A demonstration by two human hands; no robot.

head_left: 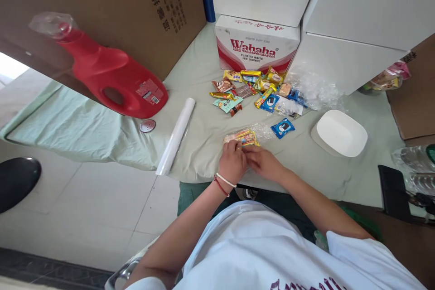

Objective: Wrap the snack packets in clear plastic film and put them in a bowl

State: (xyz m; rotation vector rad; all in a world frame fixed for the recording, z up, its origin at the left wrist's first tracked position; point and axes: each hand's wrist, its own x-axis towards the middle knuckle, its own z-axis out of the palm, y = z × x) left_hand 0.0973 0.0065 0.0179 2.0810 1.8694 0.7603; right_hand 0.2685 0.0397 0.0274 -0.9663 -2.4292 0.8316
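Observation:
Both my hands meet at the near edge of a table covered in pale green cloth [84, 127]. My left hand [232, 161], with bead and red bracelets on the wrist, is closed on the near end of a clear plastic bag of snacks [245, 136]. My right hand [262, 161] pinches the same end of the bag from the right. The bag lies flat and holds a few yellow and pink wrapped snacks. A blue snack packet [282, 127] lies just right of the bag.
A heap of wrapped snacks [256, 88] and crumpled clear plastic [314, 90] lie before a Wahaha carton [256, 45]. A white dish [340, 133] sits right, a white roll [176, 135] left, with a red jug [108, 77] and large cardboard box [112, 4] beyond.

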